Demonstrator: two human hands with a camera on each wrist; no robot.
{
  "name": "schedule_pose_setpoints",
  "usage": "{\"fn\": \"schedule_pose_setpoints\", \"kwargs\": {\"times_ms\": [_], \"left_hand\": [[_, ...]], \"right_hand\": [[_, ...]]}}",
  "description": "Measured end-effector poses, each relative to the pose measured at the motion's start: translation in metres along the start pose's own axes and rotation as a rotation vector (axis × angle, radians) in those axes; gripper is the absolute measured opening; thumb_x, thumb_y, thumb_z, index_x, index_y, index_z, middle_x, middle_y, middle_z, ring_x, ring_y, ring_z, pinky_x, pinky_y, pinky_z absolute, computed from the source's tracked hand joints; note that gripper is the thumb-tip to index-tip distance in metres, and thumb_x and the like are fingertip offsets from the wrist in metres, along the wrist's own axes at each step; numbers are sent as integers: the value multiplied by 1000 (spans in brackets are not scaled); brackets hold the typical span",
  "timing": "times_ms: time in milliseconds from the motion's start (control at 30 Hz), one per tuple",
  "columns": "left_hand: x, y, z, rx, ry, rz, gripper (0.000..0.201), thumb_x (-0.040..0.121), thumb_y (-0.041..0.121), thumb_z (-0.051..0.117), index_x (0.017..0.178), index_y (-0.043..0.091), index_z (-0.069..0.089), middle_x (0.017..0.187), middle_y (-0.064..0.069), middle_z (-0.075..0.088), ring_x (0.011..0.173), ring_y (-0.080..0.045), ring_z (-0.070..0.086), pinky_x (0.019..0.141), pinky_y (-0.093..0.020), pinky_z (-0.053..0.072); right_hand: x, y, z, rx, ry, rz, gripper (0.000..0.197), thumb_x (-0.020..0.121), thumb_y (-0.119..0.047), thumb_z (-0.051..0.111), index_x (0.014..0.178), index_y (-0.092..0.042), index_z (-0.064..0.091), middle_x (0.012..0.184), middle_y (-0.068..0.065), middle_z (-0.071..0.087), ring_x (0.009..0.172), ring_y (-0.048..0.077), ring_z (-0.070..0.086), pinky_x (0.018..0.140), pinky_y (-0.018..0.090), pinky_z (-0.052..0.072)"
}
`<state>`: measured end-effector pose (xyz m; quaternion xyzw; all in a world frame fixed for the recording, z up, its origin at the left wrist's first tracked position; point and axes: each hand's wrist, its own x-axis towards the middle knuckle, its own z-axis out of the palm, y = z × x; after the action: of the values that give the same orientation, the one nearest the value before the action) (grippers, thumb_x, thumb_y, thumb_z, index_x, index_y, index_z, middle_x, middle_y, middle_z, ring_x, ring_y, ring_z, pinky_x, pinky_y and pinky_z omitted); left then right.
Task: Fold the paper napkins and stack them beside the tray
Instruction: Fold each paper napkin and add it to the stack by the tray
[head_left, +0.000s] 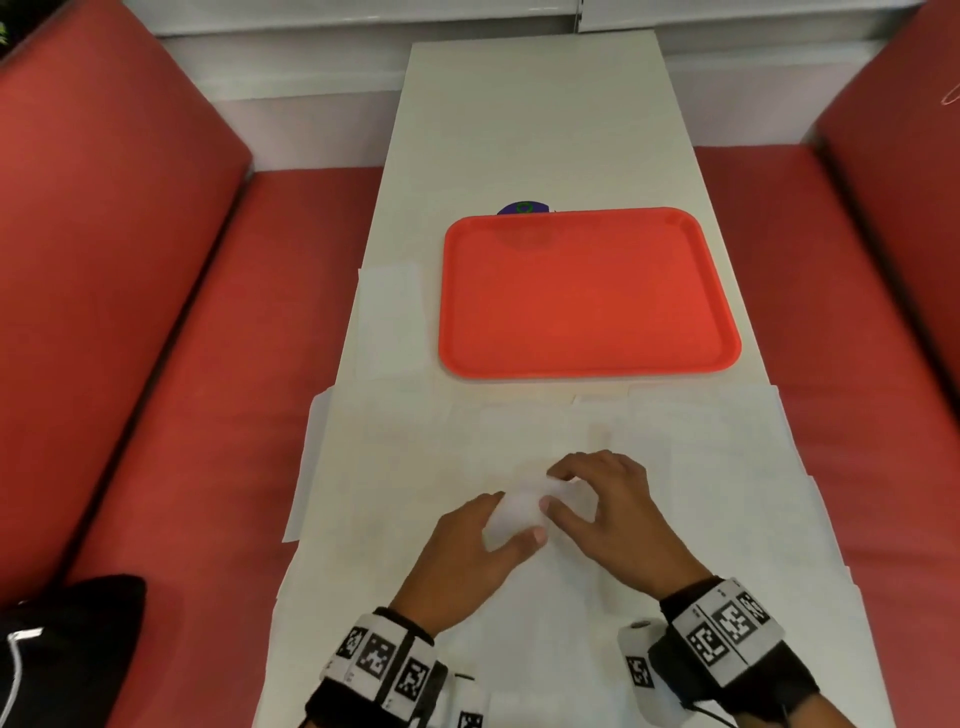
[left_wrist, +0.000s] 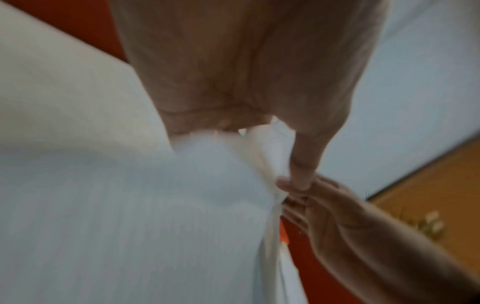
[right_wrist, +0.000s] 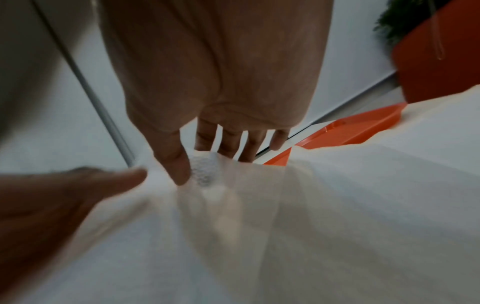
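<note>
Nearest, both hands meet over a loose white napkin (head_left: 519, 512) lifted off the spread of unfolded napkins (head_left: 675, 519) that covers the near end of the tabletop (head_left: 519, 130). The left hand (head_left: 467, 556) has its grip closed on the napkin, thumb on top and fingers under; the right hand (head_left: 608, 509) pinches the same sheet between thumb and fingers at its upper edge. The paper looks thin, soft and nearly weightless, so it will likely sag, crumple and tear if tugged (a corner or edge pinch seems the safest hold, with the fold then pressed flat against the tabletop). Farther off, an orange tray (head_left: 589, 358) sits mid-table, and a small stack of folded napkins (head_left: 389, 322) lies just beside its left rim. A dark blue object (head_left: 522, 208) peeks out behind the tray. Red bench seats (head_left: 182, 364) flank the white tabletop, a black bag (head_left: 67, 649) rests on the left one, and a pale wall closes the far end.
</note>
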<state>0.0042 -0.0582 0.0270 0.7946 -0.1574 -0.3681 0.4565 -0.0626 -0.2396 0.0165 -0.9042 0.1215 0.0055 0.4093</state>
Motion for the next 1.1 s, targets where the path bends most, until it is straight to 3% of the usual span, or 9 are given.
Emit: {"fn": "schedule_pose_setpoints", "kwargs": {"times_ms": [67,200,400,467,600,700,833,1000,1100], "left_hand": [[-7,10,-4,-143,-13,8,23,94,38,64,117,36,66,110,16,73,103,-3,68,90,-25,53],[-14,23,-25,-381,59,-18,28,95,31,62,123,28,66,117,4,73,109,-16,68,96,-38,51],[-19,16,-58,-281,205,-65,26,94,34,62,118,26,67,110,7,75,101,-13,71,97,-45,53],[-20,14,-62,-134,274,-24,23,93,39,61,114,31,68,104,16,75,94,-5,71,90,-38,57],[-26,23,-49,83,360,94,15,94,40,61,107,36,66,89,25,72,82,6,67,66,-13,52],[-26,34,-29,106,324,176,22,93,49,58,111,37,63,92,21,71,78,0,68,65,-23,57],[-25,50,-14,54,232,198,48,80,78,48,107,40,62,96,18,68,83,-6,69,71,-32,59],[-14,41,-37,29,434,215,25,93,53,55,109,35,61,103,15,62,95,-1,59,75,-8,44],[-2,22,-53,10,209,69,19,92,46,58,106,34,63,99,10,65,88,0,61,74,-10,45]], "right_hand": [[0,-1,-9,40,-68,75,25,87,-47,67,109,-40,58,105,-28,56,107,-16,31,107,28,22],[-3,11,-24,247,-160,269,56,66,-72,71,115,-49,57,123,-17,61,130,8,42,107,38,40],[-7,2,-39,475,-182,247,25,84,-43,74,104,-28,73,106,-6,74,105,16,66,102,46,47],[-6,-6,-35,601,-125,264,22,86,-36,72,103,-22,73,104,9,73,102,30,67,100,54,48],[-3,-22,-22,875,-104,322,23,85,-23,64,107,-20,71,111,6,74,107,28,68,101,60,46],[-4,-35,-10,1037,-108,367,25,96,-16,57,118,-21,66,120,10,70,113,32,66,101,64,45],[-3,-47,1,1111,-58,366,28,102,-20,45,127,-19,58,122,14,68,114,37,63,100,61,47],[7,-47,-1,1255,5,415,35,105,-23,34,124,-25,63,118,7,71,103,22,69,81,40,57],[17,-47,0,1343,18,445,34,104,-27,38,123,-20,64,112,6,73,95,16,70,72,30,58]]}}
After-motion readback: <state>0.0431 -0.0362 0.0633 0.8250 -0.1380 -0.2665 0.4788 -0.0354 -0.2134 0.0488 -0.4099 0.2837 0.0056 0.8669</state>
